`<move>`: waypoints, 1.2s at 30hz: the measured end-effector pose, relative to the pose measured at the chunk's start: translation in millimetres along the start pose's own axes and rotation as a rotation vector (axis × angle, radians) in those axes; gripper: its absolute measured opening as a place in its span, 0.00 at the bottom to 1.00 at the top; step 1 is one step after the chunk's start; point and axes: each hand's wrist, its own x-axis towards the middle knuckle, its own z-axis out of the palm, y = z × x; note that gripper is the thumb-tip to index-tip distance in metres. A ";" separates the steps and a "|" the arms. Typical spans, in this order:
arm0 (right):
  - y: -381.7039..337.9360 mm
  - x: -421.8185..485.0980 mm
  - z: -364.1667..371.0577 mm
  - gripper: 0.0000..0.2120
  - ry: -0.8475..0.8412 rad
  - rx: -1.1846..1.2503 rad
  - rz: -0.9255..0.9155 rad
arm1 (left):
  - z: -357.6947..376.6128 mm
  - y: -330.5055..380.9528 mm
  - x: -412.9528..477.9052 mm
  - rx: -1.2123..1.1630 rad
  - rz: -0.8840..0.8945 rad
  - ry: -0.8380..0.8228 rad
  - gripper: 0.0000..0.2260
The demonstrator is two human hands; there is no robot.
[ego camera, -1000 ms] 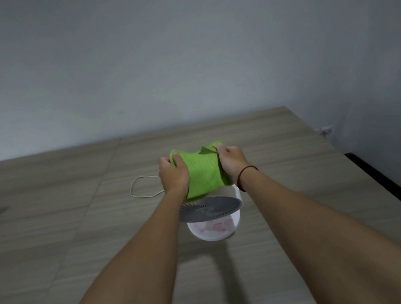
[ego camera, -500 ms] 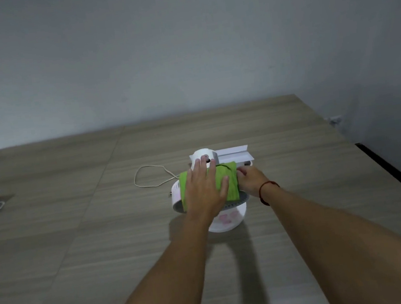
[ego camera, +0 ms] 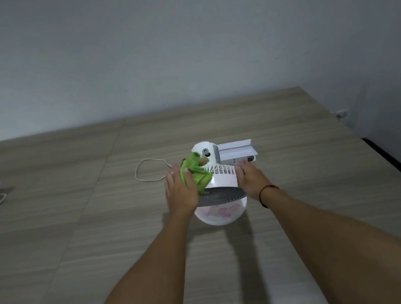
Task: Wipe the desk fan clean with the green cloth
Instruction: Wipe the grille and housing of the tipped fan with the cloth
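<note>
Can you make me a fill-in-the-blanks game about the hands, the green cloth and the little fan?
1. The crumpled green cloth is pressed onto the small white plastic desk fan by the ____ hand.
2. The thin red string bracelet is on the ____ wrist.
3. The right hand rests on the fan's ____ side.
4. The fan stands on a ____ tabletop.

Missing words: left; right; right; wooden

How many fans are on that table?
1: the white desk fan stands mid-table between the left hand, pressing the green cloth, and the right hand.
</note>
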 end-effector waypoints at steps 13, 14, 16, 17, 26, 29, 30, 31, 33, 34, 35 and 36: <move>3.2 -0.7 0.9 0.18 -0.002 -0.008 0.040 | 17.1 4.1 -15.6 0.423 0.502 0.048 0.21; 3.2 0.4 0.9 0.18 0.010 -0.016 0.044 | 14.1 0.0 -12.2 0.344 0.422 0.061 0.21; 3.5 3.0 2.9 0.19 0.031 -0.016 0.052 | 8.2 -7.4 -5.9 0.100 0.205 0.071 0.21; 3.7 4.0 5.0 0.19 0.036 -0.008 0.057 | 5.5 -10.2 -2.8 -0.033 0.081 0.078 0.20; -31.9 14.8 -0.2 0.24 0.128 -0.050 -0.081 | -2.9 -1.3 3.4 -0.168 -0.046 0.032 0.23; -39.0 20.8 11.7 0.25 0.037 -0.118 -0.063 | 0.6 6.0 -0.1 -0.139 0.078 0.056 0.22; -39.2 22.1 16.7 0.25 0.036 -0.112 -0.045 | 2.5 7.9 -0.8 -0.118 0.131 0.054 0.22; -38.8 23.2 20.6 0.25 0.056 -0.098 -0.039 | 4.8 8.4 -0.4 -0.094 0.169 0.046 0.22; -36.2 24.6 25.0 0.25 0.098 -0.079 -0.060 | 7.9 3.7 4.3 -0.073 0.184 0.041 0.22; -34.3 24.9 26.2 0.25 0.102 -0.075 -0.073 | 7.7 -0.4 7.0 -0.096 0.165 0.048 0.22; -32.5 25.8 27.0 0.25 0.102 -0.069 -0.083 | 7.3 -5.0 10.1 -0.141 0.133 0.061 0.22; -31.0 27.1 27.6 0.24 0.106 -0.061 -0.087 | 7.3 -10.4 14.2 -0.200 0.078 0.073 0.22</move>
